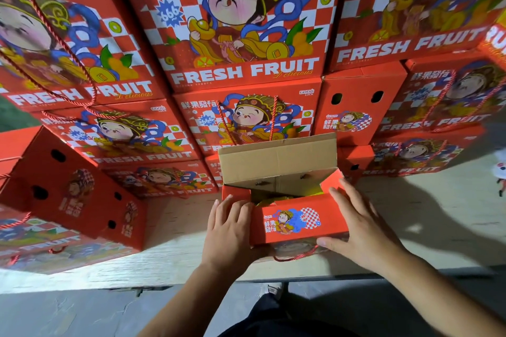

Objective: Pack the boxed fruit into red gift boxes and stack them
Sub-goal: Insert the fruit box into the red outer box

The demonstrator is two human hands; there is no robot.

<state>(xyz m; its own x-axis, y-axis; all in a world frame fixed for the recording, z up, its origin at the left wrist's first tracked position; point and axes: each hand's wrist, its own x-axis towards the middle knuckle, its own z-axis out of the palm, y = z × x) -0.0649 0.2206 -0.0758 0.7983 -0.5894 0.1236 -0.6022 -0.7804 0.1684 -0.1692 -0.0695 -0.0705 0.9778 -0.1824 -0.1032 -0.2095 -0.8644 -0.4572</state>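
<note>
An open gift box (287, 223) sits on the pale platform (175, 227), its brown back flap (278, 157) standing up. The left hand (228, 230) lies flat against the box's left end, fingers straight, thumb hidden beneath. The right hand (361, 230) presses the box's right end with straight fingers, thumb at the lower corner. Something yellow (269, 200) shows inside the box, perhaps the fruit packing. Behind the box rises a wall of stacked boxes (241, 35). Left of the box, a tilted box (68, 189) leans.
</note>
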